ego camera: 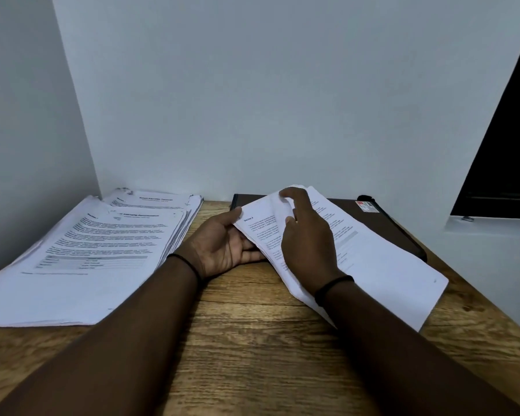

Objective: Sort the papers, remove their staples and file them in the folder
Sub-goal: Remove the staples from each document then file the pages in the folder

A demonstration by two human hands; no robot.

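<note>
Papers [373,250] in both hands, over closed folder [397,226] (contents hidden).

White papers on brown wood grain
White printed papers [81,253], dark brown folder [385,223] with red label [366,206], grained brown surface [252,340], black wristbands [332,288].

Wooden table [252,340]; pale wall [267,100]; dark window [508,145] at right.

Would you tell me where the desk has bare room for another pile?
Bare wooden desk lies between the forearms, near the front edge. The paper stacks crowd the left; the held papers and dark folder fill the right.
</note>
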